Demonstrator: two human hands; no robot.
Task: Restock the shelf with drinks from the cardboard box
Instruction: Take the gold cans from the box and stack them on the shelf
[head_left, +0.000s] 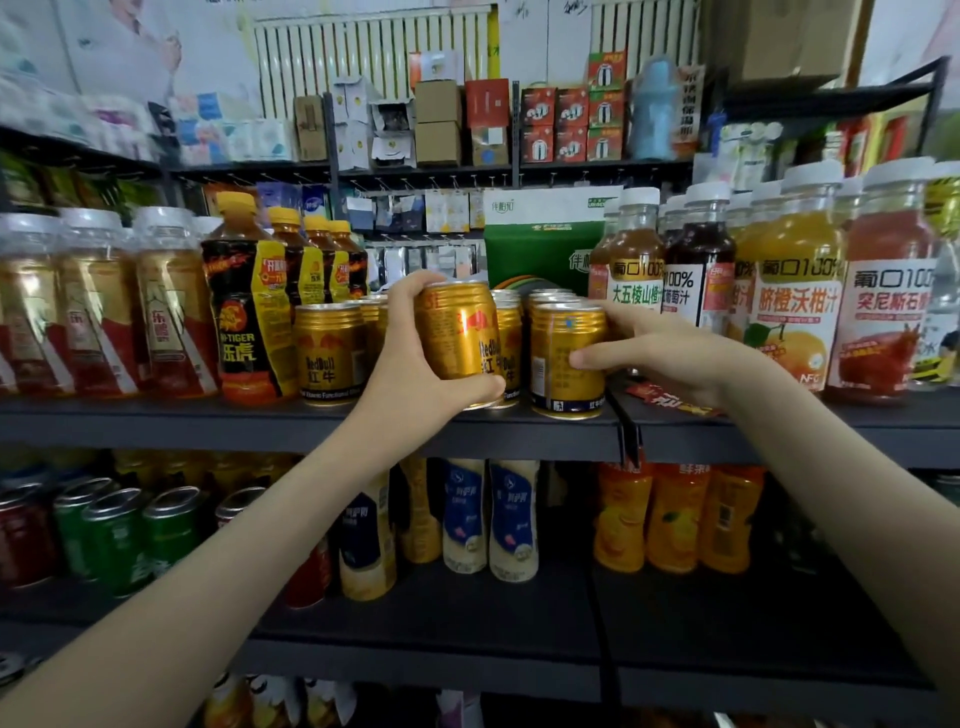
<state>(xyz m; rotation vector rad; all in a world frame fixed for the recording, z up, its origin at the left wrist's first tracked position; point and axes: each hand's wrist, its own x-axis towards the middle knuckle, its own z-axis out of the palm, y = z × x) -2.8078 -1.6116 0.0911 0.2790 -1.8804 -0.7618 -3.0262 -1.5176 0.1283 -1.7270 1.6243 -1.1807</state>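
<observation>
My left hand (415, 358) grips a gold Red Bull can (457, 330), held slightly tilted just above the front edge of the dark shelf (311, 421), in front of a row of gold cans. My right hand (660, 353) holds another gold can (563, 364) that stands upright on the shelf, thumb on its front and fingers round its right side. More gold cans (328, 353) stand in rows to the left and behind. The cardboard box is out of sight.
Hi-Tiger bottles (244, 312) stand left of the cans, juice bottles (795, 291) right. A green carton (540, 249) sits behind the cans. The lower shelf (467, 623) holds milk-drink bottles (511, 519), green cans (124, 535) and orange bottles (675, 514), with bare room in front.
</observation>
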